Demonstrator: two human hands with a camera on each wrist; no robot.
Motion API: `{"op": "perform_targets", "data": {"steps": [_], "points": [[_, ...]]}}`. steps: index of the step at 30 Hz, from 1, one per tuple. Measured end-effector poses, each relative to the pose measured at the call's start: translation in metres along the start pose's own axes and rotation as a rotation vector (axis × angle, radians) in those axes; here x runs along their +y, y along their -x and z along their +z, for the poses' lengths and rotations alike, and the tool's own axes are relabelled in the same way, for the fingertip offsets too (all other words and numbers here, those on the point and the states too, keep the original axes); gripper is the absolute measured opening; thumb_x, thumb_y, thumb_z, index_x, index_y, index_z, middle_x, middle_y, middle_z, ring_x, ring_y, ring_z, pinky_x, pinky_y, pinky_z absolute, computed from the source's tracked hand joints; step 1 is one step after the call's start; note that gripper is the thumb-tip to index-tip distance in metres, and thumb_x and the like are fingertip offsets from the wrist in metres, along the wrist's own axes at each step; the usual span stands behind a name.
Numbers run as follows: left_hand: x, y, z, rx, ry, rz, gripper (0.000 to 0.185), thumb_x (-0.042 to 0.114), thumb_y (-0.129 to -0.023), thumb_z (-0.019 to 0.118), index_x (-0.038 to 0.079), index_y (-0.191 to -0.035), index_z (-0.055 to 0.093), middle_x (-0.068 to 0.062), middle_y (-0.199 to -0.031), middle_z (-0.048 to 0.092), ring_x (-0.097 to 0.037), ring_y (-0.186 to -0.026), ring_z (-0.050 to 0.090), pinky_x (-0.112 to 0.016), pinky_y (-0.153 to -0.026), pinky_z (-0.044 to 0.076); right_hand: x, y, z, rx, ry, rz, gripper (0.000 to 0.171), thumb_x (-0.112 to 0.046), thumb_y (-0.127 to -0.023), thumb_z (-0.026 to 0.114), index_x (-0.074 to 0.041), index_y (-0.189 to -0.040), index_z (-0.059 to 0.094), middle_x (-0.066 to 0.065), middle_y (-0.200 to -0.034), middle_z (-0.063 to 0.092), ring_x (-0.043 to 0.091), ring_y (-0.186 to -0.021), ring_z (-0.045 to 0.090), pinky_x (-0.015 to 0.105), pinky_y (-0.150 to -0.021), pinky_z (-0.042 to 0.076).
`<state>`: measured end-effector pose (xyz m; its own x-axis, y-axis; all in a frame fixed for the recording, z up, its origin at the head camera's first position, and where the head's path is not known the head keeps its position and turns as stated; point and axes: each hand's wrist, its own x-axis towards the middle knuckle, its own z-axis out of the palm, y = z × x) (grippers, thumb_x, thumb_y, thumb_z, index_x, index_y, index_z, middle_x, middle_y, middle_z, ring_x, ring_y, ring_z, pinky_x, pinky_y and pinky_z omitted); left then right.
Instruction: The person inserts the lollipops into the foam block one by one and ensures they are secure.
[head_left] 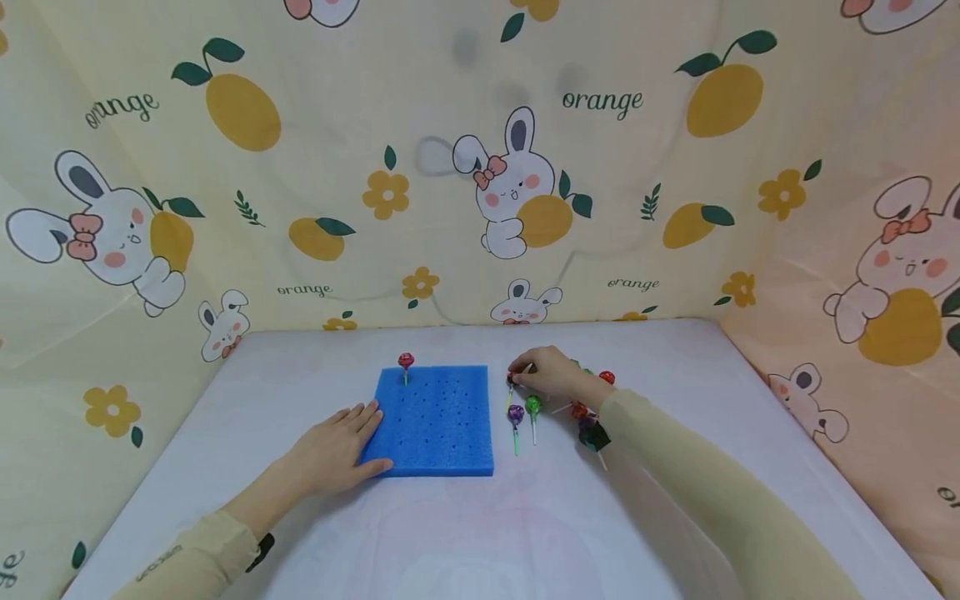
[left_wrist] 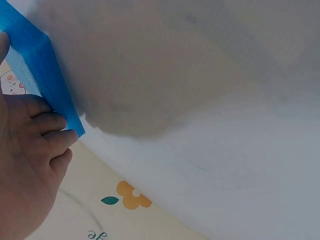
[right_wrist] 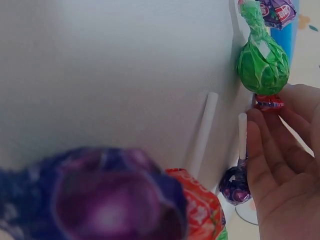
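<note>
Fingers of the left hand [head_left: 333, 450] are lying straight and together, pressing flat on the near left corner of the blue foam block [head_left: 435, 421] on the white worktop [head_left: 480, 533]. One red lollipop [head_left: 406, 362] is standing upright in the block's far left hole. The right hand [head_left: 547, 372] is curling its fingers over a dark lollipop [head_left: 511, 380] just right of the block, among loose lollipops including a green one [head_left: 533, 406] and a purple one [head_left: 516, 413]; whether they are pinching it is unclear.

head: high, forward-down, far | wrists: close, table-level | shared: blue foam board [head_left: 435, 421]
</note>
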<state>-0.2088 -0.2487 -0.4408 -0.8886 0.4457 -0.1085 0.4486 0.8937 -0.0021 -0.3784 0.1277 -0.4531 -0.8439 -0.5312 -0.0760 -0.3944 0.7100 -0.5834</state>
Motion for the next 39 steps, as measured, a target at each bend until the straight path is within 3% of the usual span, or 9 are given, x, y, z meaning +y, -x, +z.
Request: {"op": "perform_targets", "data": {"steps": [11, 31, 39], "points": [[-0.001, 0.002, 0.001, 0.004, 0.002, 0.006, 0.087, 0.061, -0.101, 0.055, -0.009, -0.152, 0.044, -0.028, -0.161, 0.039, -0.046, -0.148, 0.039, -0.058, -0.120, 0.034, -0.002, 0.000, 0.003, 0.010, -0.008, 0.000, 0.025, -0.022, -0.103, 0.067, -0.012, -0.125, 0.075, 0.001, -0.113, 0.073, 0.015, -0.095, 0.063, 0.037, -0.089, 0.055], [0.000, 0.001, -0.001, 0.008, 0.011, 0.007, 0.088, 0.061, -0.102, 0.054, -0.010, -0.153, 0.043, -0.028, -0.161, 0.039, -0.046, -0.148, 0.039, -0.058, -0.120, 0.033, 0.000, 0.010, 0.001, 0.062, -0.171, 0.016, 0.029, -0.022, -0.101, 0.069, -0.013, -0.128, 0.074, 0.000, -0.115, 0.071, 0.018, -0.100, 0.066, 0.037, -0.090, 0.055], [-0.001, 0.001, 0.001, 0.025, 0.010, 0.016, 0.088, 0.061, -0.102, 0.054, -0.011, -0.152, 0.043, -0.029, -0.160, 0.039, -0.047, -0.147, 0.039, -0.059, -0.120, 0.034, -0.011, 0.015, -0.001, 0.115, -0.209, -0.043, 0.031, -0.021, -0.099, 0.073, -0.010, -0.128, 0.073, 0.003, -0.119, 0.070, 0.019, -0.106, 0.069, 0.039, -0.093, 0.057]]}}
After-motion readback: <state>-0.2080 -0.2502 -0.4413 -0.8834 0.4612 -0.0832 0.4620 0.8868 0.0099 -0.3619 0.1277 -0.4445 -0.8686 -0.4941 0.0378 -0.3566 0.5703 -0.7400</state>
